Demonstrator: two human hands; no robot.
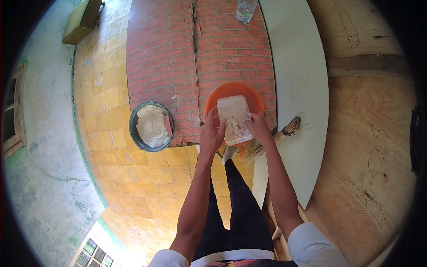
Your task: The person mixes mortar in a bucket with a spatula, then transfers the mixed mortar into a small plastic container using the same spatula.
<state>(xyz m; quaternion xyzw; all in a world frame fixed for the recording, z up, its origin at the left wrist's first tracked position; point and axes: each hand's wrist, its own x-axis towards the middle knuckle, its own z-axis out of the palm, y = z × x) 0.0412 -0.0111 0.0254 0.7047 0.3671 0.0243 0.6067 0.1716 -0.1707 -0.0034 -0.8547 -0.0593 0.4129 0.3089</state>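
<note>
Pale rectangular container (234,119) between 2 hands, above the orange basin (213,99).

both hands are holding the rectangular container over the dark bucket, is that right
Not the dark bucket: the head view shows the left hand and right hand holding the rectangular container over the orange basin.

Over my feed I'm seeing the basin (256,95) sitting at the near edge of the table (162,53), container (234,118) over it. Bowl (133,129), powder (150,124) inside, is sitting at the near-left corner. Stick bundle (289,128) is lying right of the basin, reaching over the board (299,84). Bottle (245,12) is standing far right.
</note>
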